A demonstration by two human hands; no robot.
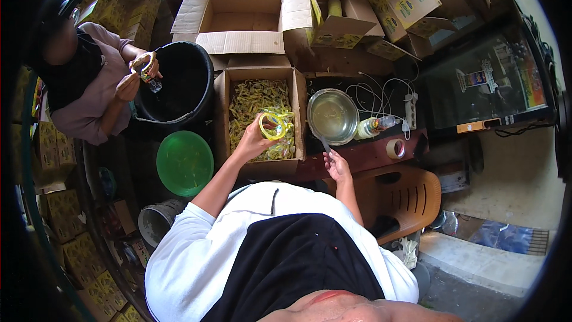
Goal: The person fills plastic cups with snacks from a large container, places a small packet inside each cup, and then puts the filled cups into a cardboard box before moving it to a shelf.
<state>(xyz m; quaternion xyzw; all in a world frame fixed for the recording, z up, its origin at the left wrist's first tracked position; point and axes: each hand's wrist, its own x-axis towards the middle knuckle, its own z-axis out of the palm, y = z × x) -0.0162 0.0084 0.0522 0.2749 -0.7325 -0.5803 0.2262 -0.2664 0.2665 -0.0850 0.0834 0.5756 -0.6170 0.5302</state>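
My left hand (251, 142) is closed on a yellow ring-shaped roll (271, 126), held over an open cardboard box (219, 120). Inside the box lies a heap of small yellow-green wrapped pieces (257, 96). My right hand (338, 166) is closed around a dark flat strip (325, 144) that looks like a knife. The strip's far end reaches the near rim of a round metal bowl (312, 120), which seems to hold some liquid.
At left, a person (98, 77) holds a ring-shaped roll and a small clear bottle beside a black bucket (210, 77). Nearby are a green lid (185, 163), an open carton (239, 43), a bottle (367, 127), a tape roll (395, 148), cables (381, 101) and an orange-brown chair (411, 200).
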